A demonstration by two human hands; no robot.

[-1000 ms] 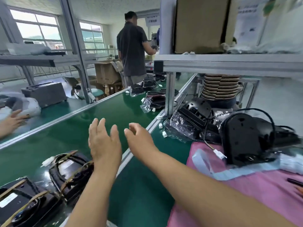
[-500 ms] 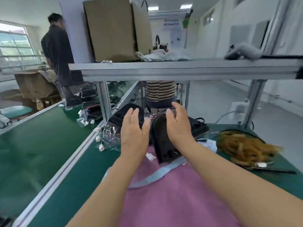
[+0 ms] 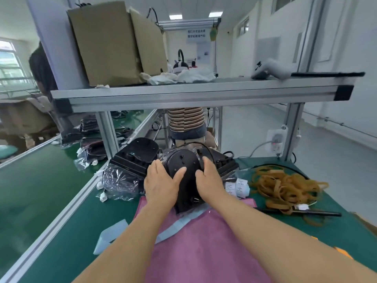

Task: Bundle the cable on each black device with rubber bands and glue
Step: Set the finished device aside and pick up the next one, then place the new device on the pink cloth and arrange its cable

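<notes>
The left hand (image 3: 161, 184) and right hand (image 3: 211, 180) are clasping the rounded black plastic device (image 3: 183, 170) between them, thumbs on its face and fingers curling round its sides, at the 12 o'clock edge of the pink cloth (image 3: 204, 252). A tangled pile of tan rubber bands (image 3: 285, 186) is lying at the device's 3 o'clock, and a second, plastic-wrapped black device (image 3: 140, 154) is sitting at its 10 o'clock.

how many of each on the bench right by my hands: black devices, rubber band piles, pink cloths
black device: 3
rubber band pile: 1
pink cloth: 1
total: 5
</notes>
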